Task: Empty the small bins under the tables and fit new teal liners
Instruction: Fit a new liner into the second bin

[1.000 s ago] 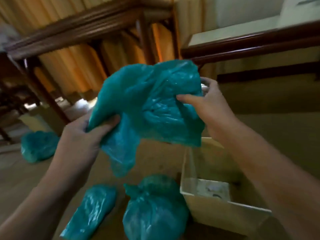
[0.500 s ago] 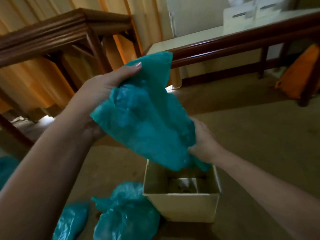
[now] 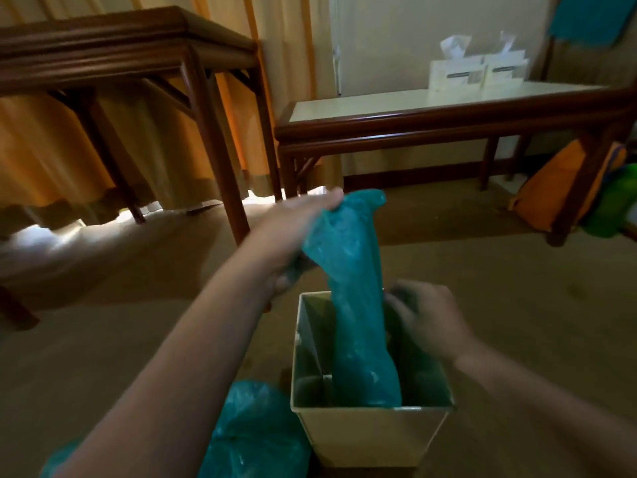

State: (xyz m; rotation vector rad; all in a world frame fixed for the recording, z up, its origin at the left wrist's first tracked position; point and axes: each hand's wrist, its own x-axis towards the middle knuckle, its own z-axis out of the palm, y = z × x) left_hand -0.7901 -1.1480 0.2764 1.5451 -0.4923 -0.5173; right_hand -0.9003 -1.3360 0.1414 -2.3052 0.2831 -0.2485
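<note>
A person's left hand (image 3: 303, 219) grips the top of a teal liner (image 3: 358, 305) hanging into a cream bin (image 3: 368, 432) on the floor, while the right hand's (image 3: 427, 319) fingers pinch its side.

From where I watch, two arms come in from the lower edge of the head view, both bare from forearm to fingertips. No sleeve, cuff or glove covers either one as far as the frame shows. My left hand (image 3: 303, 229) and my right hand (image 3: 427, 319) are both blurred, so I cannot make out nails, rings or fine marks on the fingers. The wrists look plain, and the lens stretches the forearms wide toward the bottom corners.
</note>
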